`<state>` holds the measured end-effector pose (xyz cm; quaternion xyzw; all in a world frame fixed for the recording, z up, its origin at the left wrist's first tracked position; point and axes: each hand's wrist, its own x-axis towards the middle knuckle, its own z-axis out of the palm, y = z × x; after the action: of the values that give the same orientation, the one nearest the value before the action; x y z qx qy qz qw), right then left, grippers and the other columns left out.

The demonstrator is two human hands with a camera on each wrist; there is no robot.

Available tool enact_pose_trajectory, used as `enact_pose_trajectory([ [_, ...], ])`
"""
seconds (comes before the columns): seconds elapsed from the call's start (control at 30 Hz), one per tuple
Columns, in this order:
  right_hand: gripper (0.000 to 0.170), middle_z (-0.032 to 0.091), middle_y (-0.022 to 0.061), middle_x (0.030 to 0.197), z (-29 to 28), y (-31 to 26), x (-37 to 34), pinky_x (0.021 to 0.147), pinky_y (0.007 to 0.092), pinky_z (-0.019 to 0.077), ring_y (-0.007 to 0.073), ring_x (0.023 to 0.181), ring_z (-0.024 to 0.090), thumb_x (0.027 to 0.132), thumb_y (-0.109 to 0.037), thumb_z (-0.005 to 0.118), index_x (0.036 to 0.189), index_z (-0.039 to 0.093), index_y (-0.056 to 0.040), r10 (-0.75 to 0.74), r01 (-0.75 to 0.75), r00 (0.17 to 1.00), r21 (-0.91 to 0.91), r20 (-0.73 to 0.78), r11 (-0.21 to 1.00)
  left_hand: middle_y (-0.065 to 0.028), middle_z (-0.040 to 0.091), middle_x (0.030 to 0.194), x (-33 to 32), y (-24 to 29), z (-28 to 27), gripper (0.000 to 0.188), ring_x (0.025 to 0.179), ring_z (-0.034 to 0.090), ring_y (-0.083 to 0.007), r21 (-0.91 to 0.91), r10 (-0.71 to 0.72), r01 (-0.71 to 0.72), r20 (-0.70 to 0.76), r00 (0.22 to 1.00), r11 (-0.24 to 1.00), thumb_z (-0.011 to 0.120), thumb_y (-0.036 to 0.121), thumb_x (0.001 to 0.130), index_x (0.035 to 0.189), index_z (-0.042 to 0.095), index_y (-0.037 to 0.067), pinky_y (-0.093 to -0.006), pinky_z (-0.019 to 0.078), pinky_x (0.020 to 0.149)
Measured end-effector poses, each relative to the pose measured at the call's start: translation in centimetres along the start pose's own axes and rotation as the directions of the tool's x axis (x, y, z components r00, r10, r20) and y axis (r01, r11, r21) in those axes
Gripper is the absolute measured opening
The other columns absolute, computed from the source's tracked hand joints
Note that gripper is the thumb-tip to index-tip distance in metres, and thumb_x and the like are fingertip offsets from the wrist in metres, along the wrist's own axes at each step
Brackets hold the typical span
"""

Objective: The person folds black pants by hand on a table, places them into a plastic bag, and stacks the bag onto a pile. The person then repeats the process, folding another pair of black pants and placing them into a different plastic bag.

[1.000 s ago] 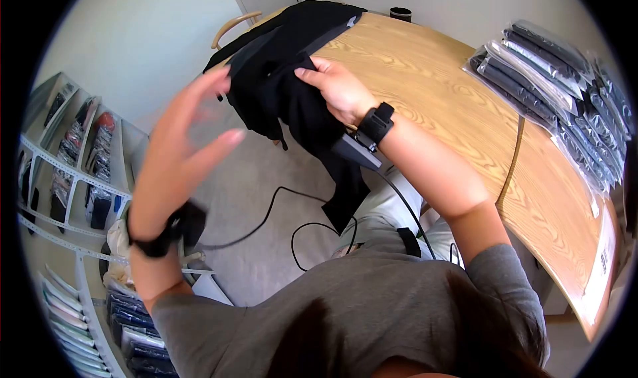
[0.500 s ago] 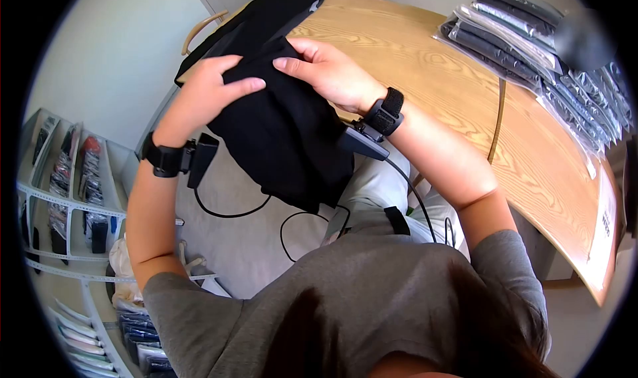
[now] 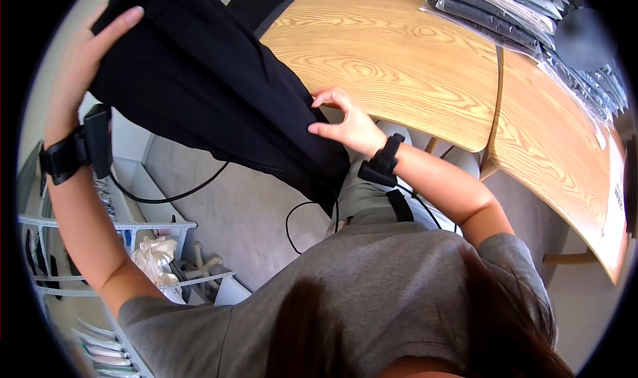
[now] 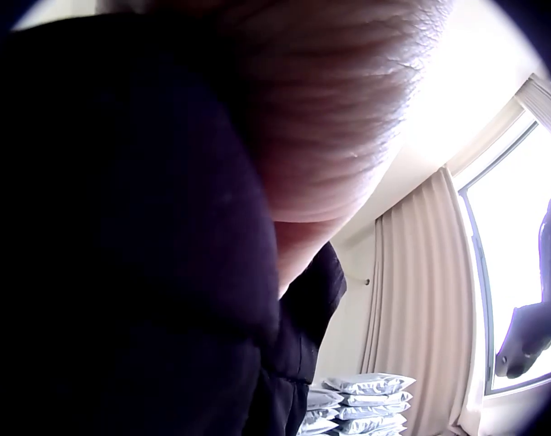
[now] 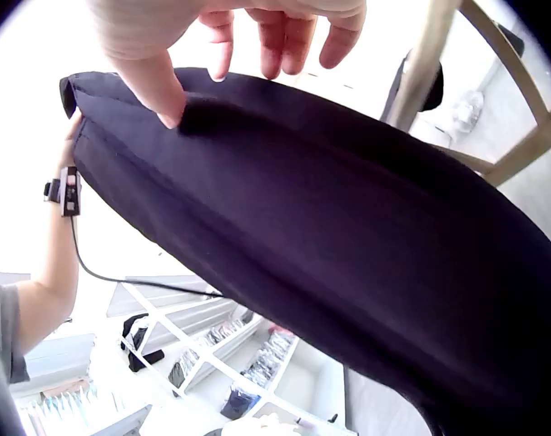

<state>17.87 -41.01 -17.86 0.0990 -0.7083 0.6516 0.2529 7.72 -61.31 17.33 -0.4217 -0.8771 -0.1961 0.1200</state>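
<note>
A long black garment (image 3: 219, 85) stretches from the upper left down to the person's lap in the head view. At its raised upper end, the left hand (image 3: 76, 72) grips the cloth, thumb on the near face and the other fingers hidden behind. Dark cloth and part of that hand fill much of the left wrist view. The right hand (image 3: 355, 125) is lower down, at the garment's right edge, its thumb and fingers spread apart. In the right wrist view its thumb (image 5: 162, 91) meets the black cloth while the other fingertips hang by the edge.
A wooden table (image 3: 392, 52) curves around the front and right. Another dark garment (image 3: 269, 2) lies at its far left. Bagged clothes (image 3: 492, 19) are stacked at the back right. White shelving (image 3: 139, 225) stands at left, and a cable (image 3: 166, 200) trails from the left wrist.
The left hand has moved up and left, lifting and stretching the black garment. The right hand has moved down along its edge from the upper end, its fingers now spread.
</note>
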Motion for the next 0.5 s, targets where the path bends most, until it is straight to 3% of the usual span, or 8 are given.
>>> enact_pose_trajectory([
  [0.07,0.046,0.041,0.0149,0.136,1.1,2.0,-1.1,0.108,0.0392,0.0279,0.0299,0.13,0.035,0.068,-0.015,0.081,0.106,0.056,-0.0073,0.005,-0.004,1.0,-0.087,0.006,0.996,-0.0059,0.066,0.102,1.0,0.0,-2.4,0.049,0.092,0.063,-0.0128,0.11,-0.02,0.016,0.038,0.999,0.994,0.064,0.04,0.086,0.118,0.06,0.003,-0.0231,0.0453,0.084],
  [0.13,0.053,0.034,0.0186,0.141,2.3,3.3,-1.9,0.108,0.04,0.0276,0.0337,0.133,0.03,0.066,-0.016,0.082,0.112,0.057,-0.0087,0.005,-0.005,1.0,-0.204,-0.003,0.979,-0.0148,0.061,0.115,2.9,-4.6,-5.3,0.068,0.1,0.061,-0.0173,0.143,0.024,-0.014,-0.067,0.997,0.99,0.066,0.047,0.081,0.126,0.052,-0.002,-0.0268,0.0464,0.085],
  [0.17,0.053,0.029,0.0226,0.144,2.9,4.1,-2.2,0.108,0.0442,0.0278,0.0412,0.131,0.026,0.064,-0.022,0.081,0.11,0.06,-0.0043,0.026,-0.03,0.999,-0.211,-0.022,0.977,-0.0148,0.061,0.115,2.4,-2.4,-5.0,0.068,0.1,0.061,-0.0173,0.145,0.028,-0.019,-0.065,0.998,0.989,0.066,0.047,0.081,0.126,0.052,-0.002,-0.0268,0.0464,0.085],
  [0.2,0.053,0.029,0.0226,0.144,3.2,4.9,-2.5,0.108,0.0442,0.0278,0.0412,0.131,0.026,0.064,-0.022,0.081,0.11,0.06,-0.0043,0.026,-0.031,0.999,-0.209,-0.026,0.977,-0.0169,0.062,0.112,1.4,0.1,-5.1,0.061,0.095,0.061,-0.0187,0.17,0.076,-0.06,-0.089,0.993,0.984,0.067,0.037,0.082,0.123,0.053,-0.005,-0.0287,0.0479,0.082],
  [0.27,0.052,0.028,0.0223,0.145,3.5,5.6,-3.0,0.108,0.0452,0.0281,0.0413,0.131,0.026,0.065,-0.022,0.08,0.111,0.062,-0.0034,0.235,-0.228,0.972,-0.26,-0.006,0.938,-0.0212,0.063,0.106,-0.3,5.3,-5.6,0.047,0.087,0.06,-0.0217,0.225,0.172,-0.139,-0.135,0.976,0.965,0.07,0.017,0.083,0.117,0.055,-0.012,-0.0325,0.051,0.077],
  [0.3,0.047,0.03,0.0219,0.144,3.6,5.8,-3.2,0.108,0.0449,0.0278,0.0417,0.13,0.028,0.067,-0.022,0.077,0.108,0.065,-0.0036,0.234,-0.227,0.972,-0.277,-0.007,0.934,-0.02,0.063,0.107,0.0,4.8,-7.4,0.047,0.087,0.06,-0.0216,0.196,0.181,-0.151,-0.145,0.973,0.969,0.069,0.017,0.083,0.117,0.055,-0.013,-0.0317,0.0509,0.078],
  [0.33,0.047,0.03,0.0219,0.144,3.5,6.5,-3.5,0.108,0.0449,0.0278,0.0417,0.13,0.028,0.067,-0.022,0.077,0.108,0.065,-0.0036,0.235,-0.229,0.972,-0.272,-0.011,0.934,-0.0212,0.062,0.108,-0.8,6.3,-6.6,0.048,0.087,0.06,-0.0228,0.154,0.132,-0.093,-0.265,0.955,0.984,0.069,0.018,0.084,0.116,0.054,-0.015,-0.0321,0.0509,0.078],
  [0.5,0.037,0.036,0.019,0.142,3.3,9.7,-4.7,0.107,0.0423,0.0289,0.0389,0.128,0.032,0.07,-0.023,0.075,0.103,0.069,-0.0089,0.249,-0.234,0.968,-0.385,-0.009,0.893,-0.0228,0.059,0.106,-1.4,5.1,-12.5,0.051,0.087,0.06,-0.0258,0.181,0.15,-0.091,-0.348,0.925,0.979,0.067,0.018,0.085,0.112,0.05,-0.021,-0.0346,0.0512,0.079],
])
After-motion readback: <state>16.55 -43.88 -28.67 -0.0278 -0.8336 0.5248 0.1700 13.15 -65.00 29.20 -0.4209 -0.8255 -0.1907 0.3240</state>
